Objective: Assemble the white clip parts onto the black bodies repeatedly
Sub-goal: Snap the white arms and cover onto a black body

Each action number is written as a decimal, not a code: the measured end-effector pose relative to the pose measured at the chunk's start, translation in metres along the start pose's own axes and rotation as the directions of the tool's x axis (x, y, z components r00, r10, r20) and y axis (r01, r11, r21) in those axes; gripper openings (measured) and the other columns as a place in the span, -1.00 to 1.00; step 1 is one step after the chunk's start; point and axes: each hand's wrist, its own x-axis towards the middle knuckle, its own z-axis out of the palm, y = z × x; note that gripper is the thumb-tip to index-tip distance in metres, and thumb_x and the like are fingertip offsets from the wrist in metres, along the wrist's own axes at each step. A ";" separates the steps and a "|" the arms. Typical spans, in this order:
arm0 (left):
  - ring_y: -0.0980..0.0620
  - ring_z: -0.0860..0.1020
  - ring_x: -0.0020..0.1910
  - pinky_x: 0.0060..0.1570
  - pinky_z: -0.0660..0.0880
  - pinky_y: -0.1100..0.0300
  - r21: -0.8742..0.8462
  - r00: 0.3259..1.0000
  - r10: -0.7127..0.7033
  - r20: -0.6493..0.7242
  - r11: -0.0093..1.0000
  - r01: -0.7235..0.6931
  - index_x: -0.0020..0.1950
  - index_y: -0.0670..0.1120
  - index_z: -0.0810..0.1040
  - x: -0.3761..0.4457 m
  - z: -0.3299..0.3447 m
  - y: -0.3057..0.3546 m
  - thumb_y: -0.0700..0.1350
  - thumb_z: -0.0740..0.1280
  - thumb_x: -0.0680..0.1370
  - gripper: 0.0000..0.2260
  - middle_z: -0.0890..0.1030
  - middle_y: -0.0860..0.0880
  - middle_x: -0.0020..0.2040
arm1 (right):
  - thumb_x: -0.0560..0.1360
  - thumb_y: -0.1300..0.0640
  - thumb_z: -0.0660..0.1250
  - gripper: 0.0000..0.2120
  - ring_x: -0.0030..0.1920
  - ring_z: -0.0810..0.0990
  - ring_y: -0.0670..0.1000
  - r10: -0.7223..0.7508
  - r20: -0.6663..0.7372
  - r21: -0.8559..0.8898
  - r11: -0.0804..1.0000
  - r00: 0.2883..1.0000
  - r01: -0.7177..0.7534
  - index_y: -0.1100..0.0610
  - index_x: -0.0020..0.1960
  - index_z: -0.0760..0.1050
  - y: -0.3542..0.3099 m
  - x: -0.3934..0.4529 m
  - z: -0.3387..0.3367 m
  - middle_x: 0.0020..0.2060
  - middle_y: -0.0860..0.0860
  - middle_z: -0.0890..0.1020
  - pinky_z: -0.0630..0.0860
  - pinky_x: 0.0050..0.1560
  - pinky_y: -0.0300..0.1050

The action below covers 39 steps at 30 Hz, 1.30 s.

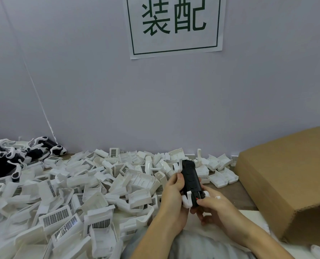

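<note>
A long black body (190, 179) stands nearly upright above the table's near edge, held in both hands. My left hand (173, 198) grips its left side, thumb by the upper part. My right hand (213, 204) holds the lower end, thumb pressing near a small red spot. A white clip (186, 200) hooks out at the lower left of the body, another white clip (176, 167) sits at its upper left, and a rounded white piece (206, 193) shows at the lower right.
A deep heap of loose white clip parts (92, 186) covers the table's left and middle. Finished black-and-white assemblies (11, 156) are piled at the far left. A brown cardboard box (290, 176) stands at right. A wall with a paper sign (174, 25) rises behind.
</note>
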 end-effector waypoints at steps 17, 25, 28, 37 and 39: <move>-0.11 0.60 -0.03 -0.27 0.52 0.19 0.118 0.986 0.131 0.102 0.983 -0.143 0.24 -0.08 0.54 0.002 0.004 -0.006 0.00 0.19 0.70 -0.76 0.64 -0.16 0.00 | 0.46 0.07 0.32 -0.86 -0.36 0.50 0.00 0.009 -0.061 -0.021 1.000 0.998 -0.010 -0.01 -0.11 0.66 -0.003 0.000 0.001 -0.33 0.11 0.59 0.40 -0.42 -0.13; -0.08 0.58 -0.32 -0.29 0.55 0.07 -0.123 0.998 0.060 -0.018 0.991 -0.061 0.14 -0.28 0.56 0.005 -0.001 0.007 -0.05 0.31 0.64 -0.72 0.61 -0.15 -0.23 | 0.31 -0.13 0.52 -0.46 -0.24 0.55 0.04 -0.033 -0.077 0.066 0.997 0.997 0.038 -0.03 0.25 0.59 0.000 -0.003 0.000 -0.22 0.10 0.58 0.46 -0.32 -0.13; 0.01 0.61 -0.40 -0.37 0.57 0.16 -0.345 0.997 0.069 -0.036 0.936 -0.078 -0.04 -0.21 0.64 0.007 -0.012 0.022 -0.08 0.39 0.52 -0.81 0.63 -0.10 -0.29 | 0.29 0.03 0.51 -0.47 -0.24 0.57 0.04 -0.027 -0.114 0.061 0.998 0.993 0.034 0.00 0.26 0.58 0.001 -0.005 -0.003 -0.17 0.10 0.61 0.48 -0.31 -0.12; 0.01 0.65 -0.35 -0.40 0.56 0.20 -0.243 0.992 0.087 -0.096 0.964 -0.108 -0.06 -0.17 0.61 0.018 -0.021 0.024 -0.04 0.56 0.41 -0.74 0.67 -0.08 -0.27 | 0.59 0.23 0.34 -0.84 -0.15 0.62 -0.01 -0.269 -0.473 -0.519 0.855 0.839 -0.018 0.06 0.09 0.64 -0.010 0.009 -0.013 -0.18 0.01 0.66 0.49 -0.18 -0.14; -0.03 0.70 -0.26 -0.26 0.65 0.09 -0.097 0.985 0.079 -0.153 0.991 -0.094 -0.06 -0.17 0.63 0.022 -0.022 0.018 0.03 0.58 0.42 -0.69 0.71 -0.08 -0.23 | 0.58 0.17 0.35 -0.85 -0.10 0.60 -0.05 -0.308 -0.533 -0.599 0.795 0.788 -0.094 0.08 0.12 0.63 -0.017 0.019 -0.016 -0.16 -0.05 0.65 0.44 -0.16 -0.18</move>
